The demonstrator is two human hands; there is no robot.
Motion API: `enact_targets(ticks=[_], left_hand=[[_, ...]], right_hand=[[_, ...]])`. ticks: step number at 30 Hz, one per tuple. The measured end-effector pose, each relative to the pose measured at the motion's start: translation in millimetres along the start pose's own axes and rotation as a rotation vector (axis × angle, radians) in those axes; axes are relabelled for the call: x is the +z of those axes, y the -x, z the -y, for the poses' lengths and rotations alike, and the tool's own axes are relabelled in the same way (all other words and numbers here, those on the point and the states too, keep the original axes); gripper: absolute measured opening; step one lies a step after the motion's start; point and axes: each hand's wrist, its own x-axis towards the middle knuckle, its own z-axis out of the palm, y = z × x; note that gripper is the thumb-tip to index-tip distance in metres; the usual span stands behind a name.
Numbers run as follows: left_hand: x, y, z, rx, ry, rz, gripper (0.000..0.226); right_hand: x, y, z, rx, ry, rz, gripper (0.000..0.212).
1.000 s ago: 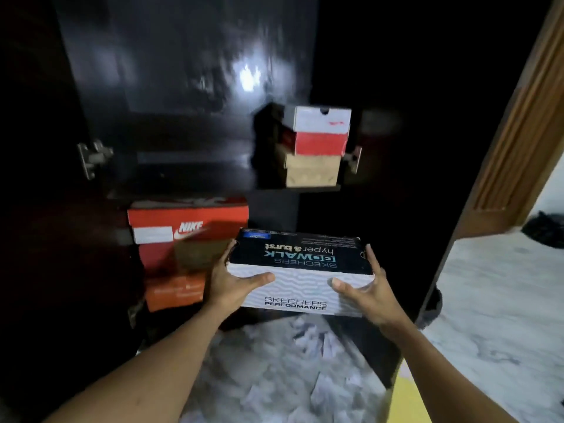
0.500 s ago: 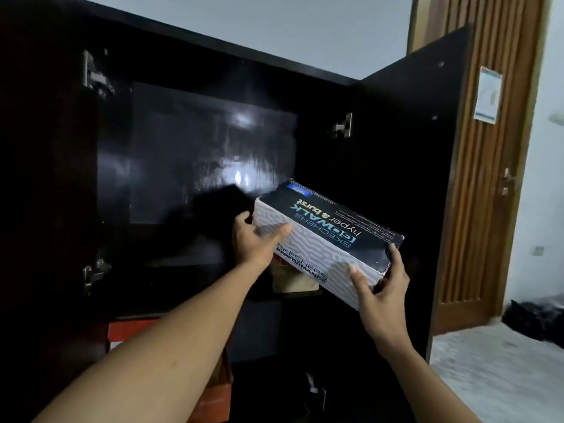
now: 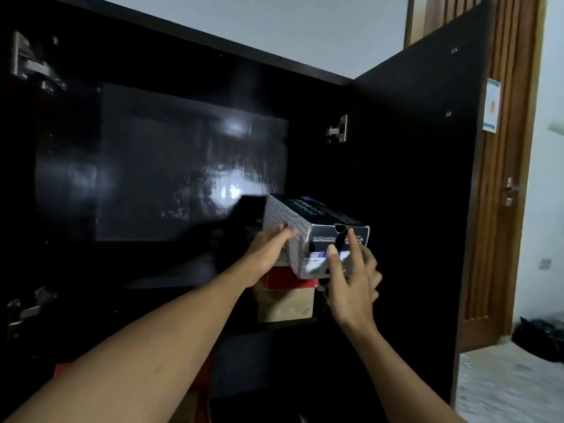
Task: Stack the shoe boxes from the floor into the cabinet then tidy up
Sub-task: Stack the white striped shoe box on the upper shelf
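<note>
A black-and-grey Skechers shoe box (image 3: 317,230) lies end-on on top of a stack inside the black cabinet (image 3: 189,166), at the right of an upper shelf. Beneath it show a red box (image 3: 290,280) and a brown cardboard box (image 3: 287,305). My left hand (image 3: 268,254) rests flat against the box's patterned left side. My right hand (image 3: 354,282) touches the box's near end, with thumb and forefinger on the label face and fingers spread. Neither hand wraps around the box.
The cabinet's right door (image 3: 418,209) stands open beside my right hand. A wooden room door (image 3: 500,193) is behind it. A dark bag (image 3: 540,338) lies on the marble floor (image 3: 506,389) at the lower right. Red-orange boxes (image 3: 204,374) sit low in the cabinet.
The Skechers box went from being carried tilted in both hands to lying end-on on the shelf stack. My hands have shifted from gripping it to pressing against its side and end.
</note>
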Motion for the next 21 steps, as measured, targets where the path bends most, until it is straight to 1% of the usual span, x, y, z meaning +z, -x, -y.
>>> enact_targets(ticks=[1, 2, 3, 4, 5, 6, 9, 10, 12, 15, 18, 21], left_hand=[[1.0, -3.6, 5.8, 0.016, -0.039, 0.011, 0.057], [2.1, -8.1, 10.8, 0.036, -0.086, -0.001, 0.087], [2.4, -11.5, 13.7, 0.051, -0.145, -0.04, 0.11], [2.4, -14.9, 16.2, 0.075, -0.188, -0.086, 0.121], [1.4, -18.5, 18.1, 0.106, -0.225, -0.14, 0.12], [-0.7, -22.8, 20.6, 0.147, -0.25, -0.187, 0.111], [-4.0, -30.8, 25.5, 0.382, -0.342, -0.333, 0.07], [-5.7, -33.1, 28.0, 0.46, -0.4, -0.37, 0.06], [-9.1, -36.4, 32.0, 0.533, -0.54, -0.387, 0.049], [-14.4, -48.7, 45.0, 0.544, -0.629, -0.364, 0.047], [-20.3, -66.2, 54.1, 0.491, -0.629, -0.322, 0.054], [-24.5, -85.7, 57.6, 0.436, -0.644, -0.324, 0.057]], right_hand=[[4.0, -3.2, -3.6, -0.018, 0.0, 0.008, 0.058], [7.2, -7.5, -6.4, -0.032, -0.017, 0.018, 0.054], [9.5, -13.0, -8.5, -0.049, -0.043, 0.025, 0.05], [11.2, -19.2, -9.1, -0.076, -0.069, 0.032, 0.047], [12.7, -25.4, -9.5, -0.107, -0.085, 0.043, 0.045], [14.2, -31.6, -9.7, -0.142, -0.084, 0.06, 0.043], [23.6, -52.2, -13.7, -0.221, 0.015, 0.118, 0.037], [27.9, -58.9, -15.6, -0.231, 0.047, 0.141, 0.037], [37.1, -71.9, -19.8, -0.225, 0.102, 0.177, 0.039], [50.9, -86.5, -25.6, -0.177, 0.126, 0.198, 0.044], [67.2, -101.6, -34.7, -0.153, 0.147, 0.219, 0.051], [83.2, -119.5, -43.3, -0.116, 0.182, 0.272, 0.053]])
